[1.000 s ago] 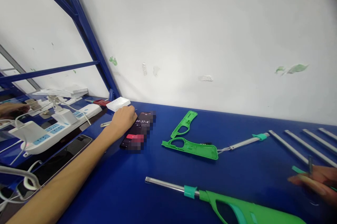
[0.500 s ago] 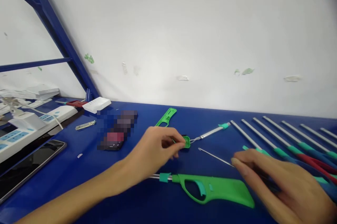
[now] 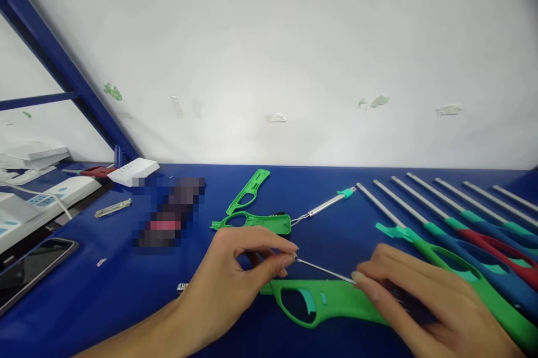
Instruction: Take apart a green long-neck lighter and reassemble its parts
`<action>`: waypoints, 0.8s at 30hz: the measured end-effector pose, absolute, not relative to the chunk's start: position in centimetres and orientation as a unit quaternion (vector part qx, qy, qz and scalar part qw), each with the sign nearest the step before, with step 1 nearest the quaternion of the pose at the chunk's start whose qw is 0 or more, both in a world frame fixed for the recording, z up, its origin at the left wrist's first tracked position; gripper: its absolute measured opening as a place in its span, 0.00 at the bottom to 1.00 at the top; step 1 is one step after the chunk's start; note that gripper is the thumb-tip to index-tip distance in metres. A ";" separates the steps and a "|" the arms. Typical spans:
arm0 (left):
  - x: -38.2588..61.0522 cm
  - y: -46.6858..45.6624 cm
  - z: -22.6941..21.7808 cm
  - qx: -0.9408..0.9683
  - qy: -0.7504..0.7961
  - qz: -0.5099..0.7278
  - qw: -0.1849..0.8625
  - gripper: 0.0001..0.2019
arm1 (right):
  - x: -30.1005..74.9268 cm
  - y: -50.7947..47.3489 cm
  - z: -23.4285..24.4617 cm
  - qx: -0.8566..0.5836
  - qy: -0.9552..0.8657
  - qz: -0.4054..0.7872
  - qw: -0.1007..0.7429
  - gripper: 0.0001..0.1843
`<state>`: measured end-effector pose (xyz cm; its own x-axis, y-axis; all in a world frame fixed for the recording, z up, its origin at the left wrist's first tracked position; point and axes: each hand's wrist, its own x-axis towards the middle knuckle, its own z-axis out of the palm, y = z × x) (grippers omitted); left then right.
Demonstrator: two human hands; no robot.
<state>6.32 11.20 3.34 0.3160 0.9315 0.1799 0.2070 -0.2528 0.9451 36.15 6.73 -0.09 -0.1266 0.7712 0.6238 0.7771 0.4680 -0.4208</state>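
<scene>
My right hand is closed on a thin screwdriver, its shaft pointing left and its handle mostly hidden in the palm. The tip meets the fingertips of my left hand, whose thumb and forefinger pinch something tiny and metallic, too small to make out. Below the shaft lies a green long-necked lighter, its left part hidden by my left hand. Behind my hands rests an opened green lighter half, joined by wires to a loose metal tube. A second green shell half lies farther back.
Several assembled lighters in green, blue and red lie in a row at the right. On the left are a phone, a white power strip, a white box and a pixelated dark object. A white wall stands behind.
My left hand has moved from the opened lighter half down to the screwdriver tip, uncovering that half. The screwdriver in my right hand now meets the left fingertips. The view has shifted slightly.
</scene>
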 end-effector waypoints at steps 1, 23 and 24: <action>6.4 11.1 3.5 0.678 0.420 0.407 0.446 0.05 | 36.1 6.7 -0.1 -0.516 -0.752 0.000 0.411 0.29; 6.7 10.6 4.9 0.667 0.444 0.379 0.463 0.05 | 35.8 5.7 0.1 -0.467 -0.783 0.068 0.405 0.18; 6.7 10.6 4.9 0.667 0.445 0.379 0.463 0.05 | 35.8 5.6 0.1 -0.460 -0.786 0.072 0.406 0.17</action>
<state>6.69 10.56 4.90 0.3169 0.9438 0.0943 0.2415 -0.1764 0.9542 35.76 5.64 0.12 -0.2463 0.7825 0.5719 0.6651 0.5657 -0.4875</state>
